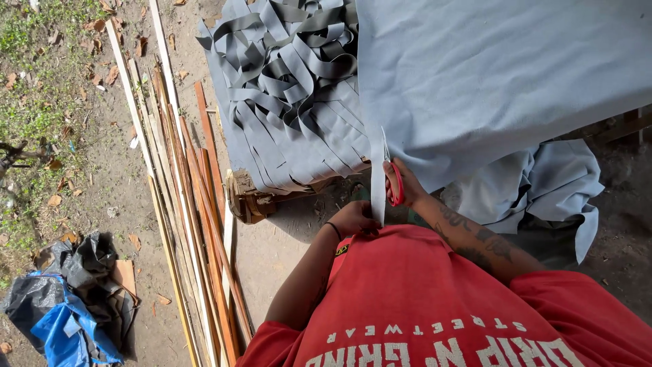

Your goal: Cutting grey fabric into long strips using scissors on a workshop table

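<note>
The right hand (401, 182) grips red-handled scissors (392, 178) cutting into the grey-blue fabric sheet (489, 75); just below the scissors, the left hand's (354, 219) fingers pinch the narrow strip (377, 183) taut; cut strips (292, 75) pile left.

No packages, labels, signs or screens — none visible.

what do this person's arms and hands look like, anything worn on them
Both hands are bare, no gloves. The left hand has a thin dark band around its wrist. The right hand leads into a forearm covered with dark tattoos. Short red sleeves of a shirt with white lettering end at the upper arms.
</note>
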